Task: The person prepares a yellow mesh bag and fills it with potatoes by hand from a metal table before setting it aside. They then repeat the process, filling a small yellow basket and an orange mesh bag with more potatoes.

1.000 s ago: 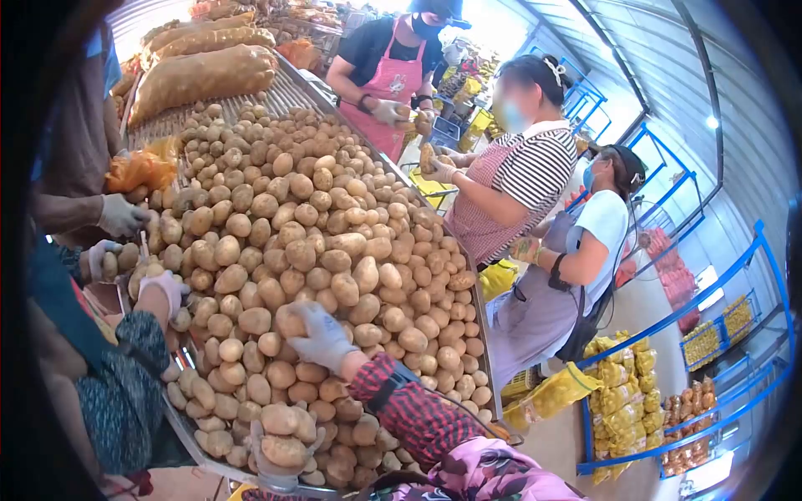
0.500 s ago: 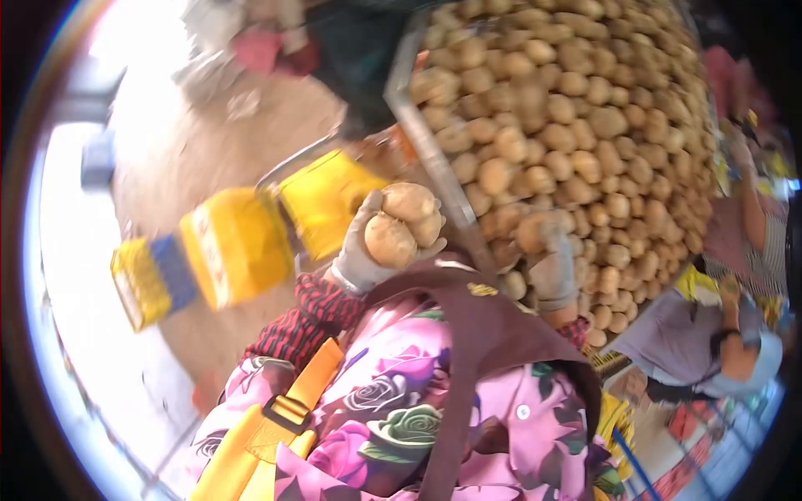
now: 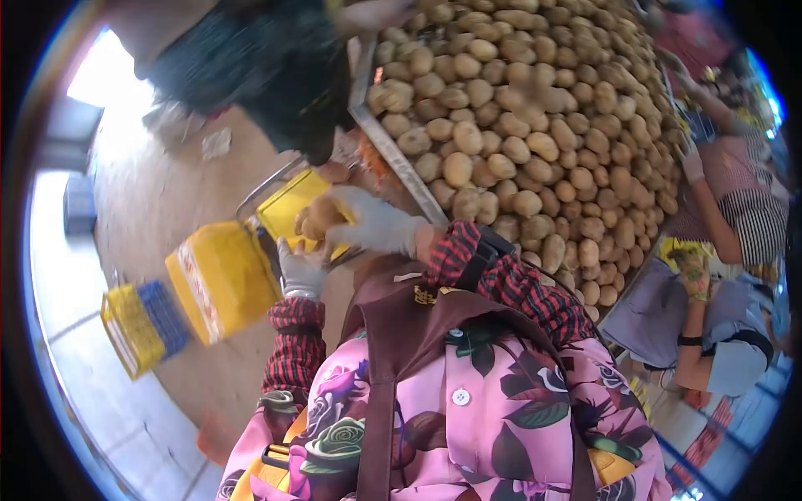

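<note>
Both my hands wear pale gloves and come together over an open yellow container (image 3: 284, 204) on the left. My right hand (image 3: 376, 222) reaches across my body, its fingers closed around brown potatoes (image 3: 321, 219). Just below, my left hand (image 3: 302, 270) is cupped with its fingertips against the lower part of this cluster. How many potatoes each hand bears is partly hidden by the gloves and blur. To the right, a large heap of potatoes (image 3: 543, 146) fills a metal-edged bin (image 3: 401, 163).
A closed-looking yellow container (image 3: 224, 280) and a yellow-and-blue crate (image 3: 146, 326) stand on the floor at left. A person in dark clothing (image 3: 259, 75) is close at the upper left. Other people (image 3: 727, 209) work along the heap's right side.
My right hand has left the heap and crossed leftward to the potatoes. My left hand has moved left and down, toward the yellow container. The person in dark clothing has come nearer.
</note>
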{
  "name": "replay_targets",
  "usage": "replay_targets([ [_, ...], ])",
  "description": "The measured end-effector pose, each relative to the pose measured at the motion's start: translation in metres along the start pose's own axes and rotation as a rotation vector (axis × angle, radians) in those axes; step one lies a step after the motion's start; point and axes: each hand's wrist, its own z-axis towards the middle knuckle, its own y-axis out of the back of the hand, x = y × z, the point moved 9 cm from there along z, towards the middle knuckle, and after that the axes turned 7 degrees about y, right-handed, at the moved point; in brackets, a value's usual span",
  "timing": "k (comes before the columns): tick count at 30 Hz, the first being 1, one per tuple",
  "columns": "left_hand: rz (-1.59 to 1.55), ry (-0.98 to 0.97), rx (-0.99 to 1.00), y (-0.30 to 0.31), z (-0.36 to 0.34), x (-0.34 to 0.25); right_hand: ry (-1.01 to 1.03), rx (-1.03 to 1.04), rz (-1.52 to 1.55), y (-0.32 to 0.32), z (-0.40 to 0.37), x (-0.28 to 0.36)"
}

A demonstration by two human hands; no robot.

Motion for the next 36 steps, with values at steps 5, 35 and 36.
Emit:
replay_targets([
  [5, 0.663, -0.506, -0.489, 0.003, 0.0, -0.021, 0.236, -0.226, -0.888, 0.101, -0.058, 0.064],
  [35, 2.589, -0.886, 0.885, -0.388, 0.085, 0.338, -0.329, -0.969, -0.976, 0.449, -0.122, 0.044],
  [36, 2.43, -0.926, 0.935, -0.387, 0.077, 0.339, -0.309, -0.989, -1.175, 0.466, -0.113, 0.04],
])
